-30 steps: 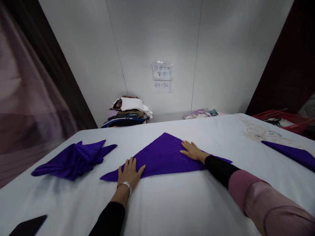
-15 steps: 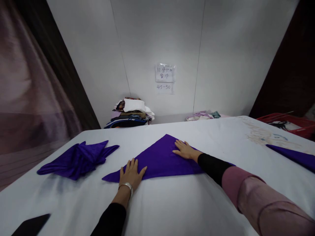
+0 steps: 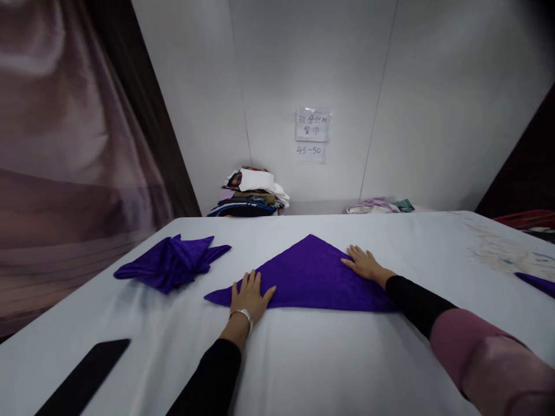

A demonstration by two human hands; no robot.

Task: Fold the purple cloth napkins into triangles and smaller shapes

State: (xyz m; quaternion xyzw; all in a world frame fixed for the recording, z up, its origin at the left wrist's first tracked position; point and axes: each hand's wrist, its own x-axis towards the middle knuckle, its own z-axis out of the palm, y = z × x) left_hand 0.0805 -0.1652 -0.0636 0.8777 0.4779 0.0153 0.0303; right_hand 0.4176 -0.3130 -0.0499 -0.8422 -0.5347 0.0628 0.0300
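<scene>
A purple cloth napkin (image 3: pixel 312 274), folded into a wide triangle, lies flat in front of me with its peak pointing away. My left hand (image 3: pixel 250 296) rests on its left part with the fingers spread; a silver bracelet circles that wrist. On the right slanting edge lies my right hand (image 3: pixel 363 263), palm down and fingers outstretched. My right forearm covers the triangle's right corner. Farther left, a second purple napkin (image 3: pixel 173 260) stands gathered into a pleated, pointed shape, touched by neither hand.
A white cloth covers the table (image 3: pixel 329 358). A flat black object (image 3: pixel 84 375) lies at the near left, and another purple cloth (image 3: pixel 537 283) at the right edge. Behind the table are a stack of folded clothes (image 3: pixel 251 193), more fabric (image 3: pixel 377 205) and a red basket (image 3: pixel 526 219).
My right hand has slid outward over the triangle to its right edge. The left hand stays on the left part. The whole view has shifted somewhat to the left.
</scene>
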